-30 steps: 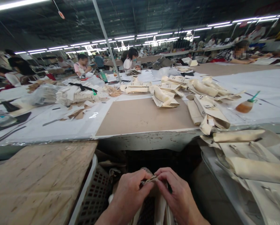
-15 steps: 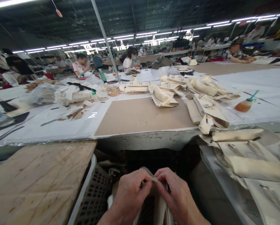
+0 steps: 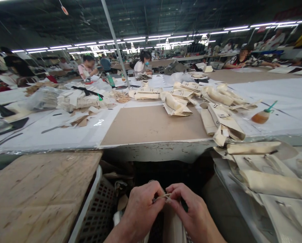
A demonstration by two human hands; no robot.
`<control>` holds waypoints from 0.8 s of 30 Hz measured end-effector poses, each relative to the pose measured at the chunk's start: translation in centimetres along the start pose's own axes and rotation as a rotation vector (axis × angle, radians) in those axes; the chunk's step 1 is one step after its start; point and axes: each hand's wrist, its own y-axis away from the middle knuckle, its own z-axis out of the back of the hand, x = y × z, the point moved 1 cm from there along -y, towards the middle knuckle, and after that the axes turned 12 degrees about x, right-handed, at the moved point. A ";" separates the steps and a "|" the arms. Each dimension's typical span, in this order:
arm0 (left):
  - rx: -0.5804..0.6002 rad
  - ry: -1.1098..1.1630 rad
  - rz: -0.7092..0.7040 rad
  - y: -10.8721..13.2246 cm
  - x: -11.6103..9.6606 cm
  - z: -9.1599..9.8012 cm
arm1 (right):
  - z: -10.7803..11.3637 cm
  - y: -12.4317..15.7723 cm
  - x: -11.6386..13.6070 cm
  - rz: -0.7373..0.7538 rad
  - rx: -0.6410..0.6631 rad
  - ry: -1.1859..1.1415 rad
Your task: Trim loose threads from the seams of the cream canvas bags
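Low in the head view, my left hand [image 3: 144, 205] and my right hand [image 3: 190, 210] meet above my lap. Both pinch a thin cream strip [image 3: 167, 195] between thumb and forefinger, and a short length of it shows in the narrow gap between the fingertips. Below the hands, between my wrists, lies a cream flat piece [image 3: 174, 224], partly covered by the right hand. Whether the strip joins that piece, I cannot tell.
A brown board [image 3: 153, 125] lies on the worktable, with cream bag pieces [image 3: 224, 119] and an amber glue bottle [image 3: 262, 116] to its right. More cream pieces [image 3: 269, 182] are stacked at right. A plastic basket [image 3: 97, 202] and wooden board [image 3: 39, 192] stand left. Several people work beyond.
The fingertips have parted slightly, so more of the cream strip shows between them. Across the room at right, a person's arm now reaches farther out.
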 end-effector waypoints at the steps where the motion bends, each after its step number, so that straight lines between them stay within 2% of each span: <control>1: -0.001 -0.005 -0.001 0.0 0.0 -0.1 | 0.0 0.1 0.0 0.006 -0.002 0.002; 3: -0.005 -0.011 -0.006 0.0 -0.1 -0.2 | 0.0 0.3 -0.1 0.006 -0.018 0.000; 9: -0.010 0.016 -0.026 0.2 0.0 0.0 | -0.2 0.5 -0.4 -0.117 -0.135 -0.071; 15: 0.018 0.056 -0.146 0.3 0.1 0.2 | 0.4 0.5 0.1 -0.095 0.034 -0.064; 24: 0.039 0.076 -0.146 0.0 0.0 0.1 | 1.0 0.2 0.2 -0.152 0.098 -0.088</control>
